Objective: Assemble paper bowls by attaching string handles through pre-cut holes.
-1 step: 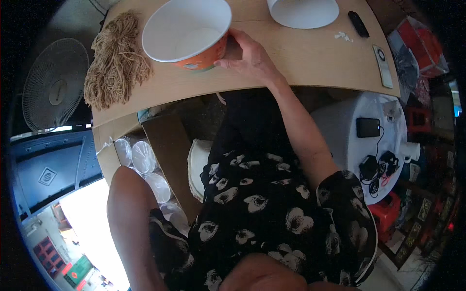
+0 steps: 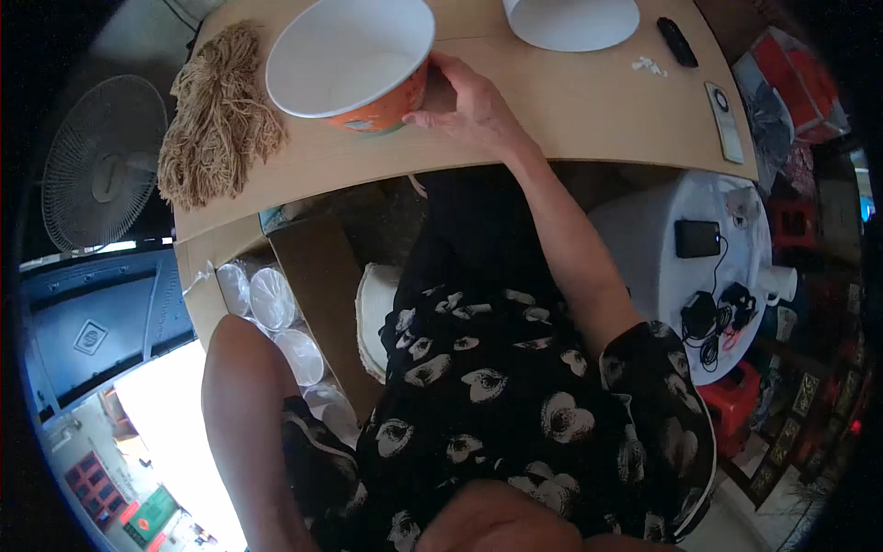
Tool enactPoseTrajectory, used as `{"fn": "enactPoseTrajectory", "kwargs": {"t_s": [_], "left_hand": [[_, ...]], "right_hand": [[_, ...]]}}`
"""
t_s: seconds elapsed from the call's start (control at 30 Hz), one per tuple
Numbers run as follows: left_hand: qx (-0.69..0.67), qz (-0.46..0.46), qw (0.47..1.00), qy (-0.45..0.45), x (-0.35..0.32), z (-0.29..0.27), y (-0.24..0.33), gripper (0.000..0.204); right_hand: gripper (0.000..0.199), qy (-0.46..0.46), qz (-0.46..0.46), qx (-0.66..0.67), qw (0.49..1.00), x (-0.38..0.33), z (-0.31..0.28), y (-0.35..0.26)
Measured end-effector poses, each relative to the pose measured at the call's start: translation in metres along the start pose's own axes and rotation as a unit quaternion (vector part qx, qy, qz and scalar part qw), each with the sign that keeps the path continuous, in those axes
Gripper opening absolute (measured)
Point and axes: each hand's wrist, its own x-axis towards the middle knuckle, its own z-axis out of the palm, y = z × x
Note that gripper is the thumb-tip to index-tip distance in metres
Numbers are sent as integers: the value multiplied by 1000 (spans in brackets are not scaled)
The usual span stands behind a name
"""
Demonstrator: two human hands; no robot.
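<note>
My right hand (image 2: 474, 110) grips the lower right side of a large paper tub (image 2: 395, 101), white inside with an orange printed outside. Its thumb lies near the base, and the other fingers are partly hidden behind the wall. The tub leans with its wide mouth toward me, and no contents show in the visible part. My left arm (image 2: 244, 405) is bent at the elbow on the left; its hand is out of the picture. A bundle of brown dried noodle-like strands (image 2: 221, 120) lies on the wooden table (image 2: 589, 110), left of the tub.
Another white tub (image 2: 575, 28), white scraps (image 2: 649, 66), a black object (image 2: 677, 41) and a pale remote-like device (image 2: 725, 122) are on the table. Below left, a cardboard box (image 2: 322, 285) holds wrapped tubs. A fan (image 2: 101, 166) stands left; a white round surface (image 2: 662, 276) carries chargers and cables.
</note>
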Motion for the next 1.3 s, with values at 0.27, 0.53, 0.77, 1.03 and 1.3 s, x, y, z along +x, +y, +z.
{"fn": "enactPoseTrajectory", "kwargs": {"t_s": [0.27, 0.53, 0.77, 1.03, 1.3], "left_hand": [[97, -17, 990, 97, -34, -7, 25, 20], [175, -7, 968, 177, -54, -14, 25, 19], [241, 8, 941, 239, -56, -21, 18, 18], [344, 74, 887, 299, -34, -15, 49, 17], [665, -82, 686, 282, 44, -7, 71, 16]], "right_hand": [[82, 4, -9, -36, 999, -3, 1, 16], [83, 2, -14, -10, 1000, 1, -4, 11], [86, -2, -10, -17, 1000, 6, -15, 2], [77, -9, 27, 40, 999, 11, -9, -30], [65, -24, 53, 24, 998, 15, -6, -87]]}}
